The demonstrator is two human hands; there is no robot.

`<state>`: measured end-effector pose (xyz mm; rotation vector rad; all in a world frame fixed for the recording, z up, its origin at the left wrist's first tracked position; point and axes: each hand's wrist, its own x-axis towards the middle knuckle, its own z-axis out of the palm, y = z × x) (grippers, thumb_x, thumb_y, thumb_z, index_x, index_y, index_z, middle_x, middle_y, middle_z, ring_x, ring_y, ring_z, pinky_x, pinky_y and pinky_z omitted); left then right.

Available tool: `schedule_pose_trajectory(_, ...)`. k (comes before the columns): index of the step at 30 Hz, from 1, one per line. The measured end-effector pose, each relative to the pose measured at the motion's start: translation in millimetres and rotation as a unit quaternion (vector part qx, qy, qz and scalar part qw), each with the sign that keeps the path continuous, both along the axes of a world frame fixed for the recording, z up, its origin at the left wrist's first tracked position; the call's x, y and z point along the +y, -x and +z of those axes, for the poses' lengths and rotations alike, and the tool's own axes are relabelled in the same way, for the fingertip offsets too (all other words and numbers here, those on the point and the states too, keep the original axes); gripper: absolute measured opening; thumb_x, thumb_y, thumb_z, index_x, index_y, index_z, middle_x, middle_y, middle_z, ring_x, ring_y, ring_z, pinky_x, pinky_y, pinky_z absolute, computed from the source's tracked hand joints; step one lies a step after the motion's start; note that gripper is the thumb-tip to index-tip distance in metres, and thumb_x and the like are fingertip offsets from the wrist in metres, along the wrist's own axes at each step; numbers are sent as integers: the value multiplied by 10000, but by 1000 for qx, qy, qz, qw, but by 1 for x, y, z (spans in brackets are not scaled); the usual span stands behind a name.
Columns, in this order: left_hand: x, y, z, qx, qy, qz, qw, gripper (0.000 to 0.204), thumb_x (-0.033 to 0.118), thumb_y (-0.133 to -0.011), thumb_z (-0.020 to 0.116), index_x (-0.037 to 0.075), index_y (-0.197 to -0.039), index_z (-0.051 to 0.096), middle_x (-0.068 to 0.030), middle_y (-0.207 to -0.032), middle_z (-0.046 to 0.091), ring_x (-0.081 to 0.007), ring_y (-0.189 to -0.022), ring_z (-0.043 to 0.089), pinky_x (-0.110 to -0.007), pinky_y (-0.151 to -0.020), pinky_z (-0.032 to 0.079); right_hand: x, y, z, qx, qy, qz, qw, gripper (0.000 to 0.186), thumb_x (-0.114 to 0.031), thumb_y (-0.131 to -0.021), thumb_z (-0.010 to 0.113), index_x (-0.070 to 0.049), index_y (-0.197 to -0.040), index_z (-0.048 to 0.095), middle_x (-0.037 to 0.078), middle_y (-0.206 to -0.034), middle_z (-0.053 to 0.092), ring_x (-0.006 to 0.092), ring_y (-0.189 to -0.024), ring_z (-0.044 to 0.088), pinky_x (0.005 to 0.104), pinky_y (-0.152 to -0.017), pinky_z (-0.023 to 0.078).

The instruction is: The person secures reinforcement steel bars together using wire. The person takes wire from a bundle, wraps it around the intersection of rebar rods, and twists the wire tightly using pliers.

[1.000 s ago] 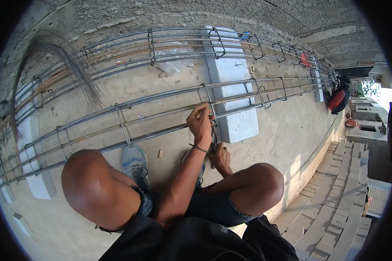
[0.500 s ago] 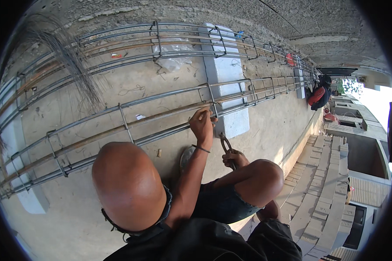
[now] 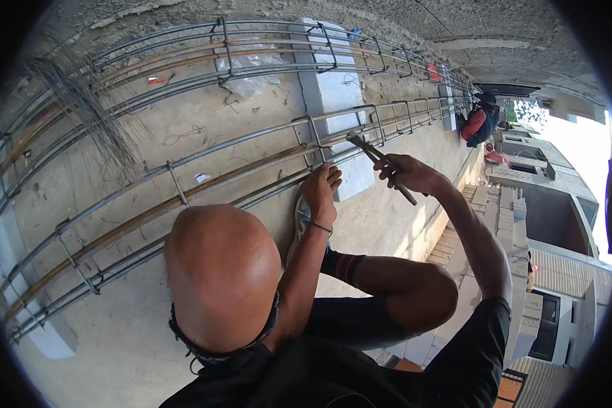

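My right hand [image 3: 409, 175] grips metal pincers [image 3: 379, 157] by the handles. Their jaws are at the near steel bars of a long rebar cage [image 3: 231, 173], next to a square stirrup [image 3: 313, 134]. Just below those bars is my left hand [image 3: 319, 192], its fingers loosely bent and apart, with nothing visible in them. Its fingertips are close to the lower bar; whether they touch it I cannot tell. Under the cage lies a white block [image 3: 353, 178] that bears it.
A second rebar cage [image 3: 265, 70] runs behind the first. A bundle of thin tie wire [image 3: 95, 115] lies across it at left. Clear plastic [image 3: 251, 85] and wire scraps are on the floor. Stacked grey blocks [image 3: 486, 251] stand at right. Another person [image 3: 479, 122] crouches farther along.
My right hand has raised the pincers from beside my knee up to the cage bars. My left hand has drawn back slightly from the bars, its fingers loosened.
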<state>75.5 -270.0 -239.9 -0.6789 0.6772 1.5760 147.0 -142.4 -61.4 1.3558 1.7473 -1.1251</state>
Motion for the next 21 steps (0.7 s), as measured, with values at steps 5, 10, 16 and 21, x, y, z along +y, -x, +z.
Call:
schedule_pose_trajectory(5,7,-1,2,-49,-7,17,999,306,149,-880,584,-42,-1119,559,-164,-1038,635,-263,-931,649,-340,-796,548,41,35,-14,-111,-32,255,960,552,68,-747,383,-109,-1253,511,128,-1038,586,210,-904,595,333,-807,495)
schedule_pose_trajectory(10,18,-2,15,-24,26,98,995,323,93,-864,604,-40,-1153,549,-154,-1042,635,-251,-948,642,-369,-820,546,42,92,-7,-184,-39,460,868,602,57,-710,412,-121,-1281,484,184,-1101,569,320,-1032,554,405,-872,453)
schedule_pose_trajectory(16,24,-4,19,-10,31,105,994,269,65,-868,584,-33,-1117,566,-139,-1018,645,-243,-924,648,-381,-786,547,42,123,-2,-293,37,461,837,651,34,-709,415,-122,-1342,407,178,-1169,537,328,-1088,525,401,-893,435)
schedule_pose_trajectory(21,27,0,26,-22,43,78,996,223,63,-863,587,-28,-1067,590,-129,-943,663,-232,-823,671,-338,-691,560,52,112,1,-265,71,473,837,623,29,-715,412,-135,-1316,437,158,-1151,551,291,-1067,540,392,-878,440)
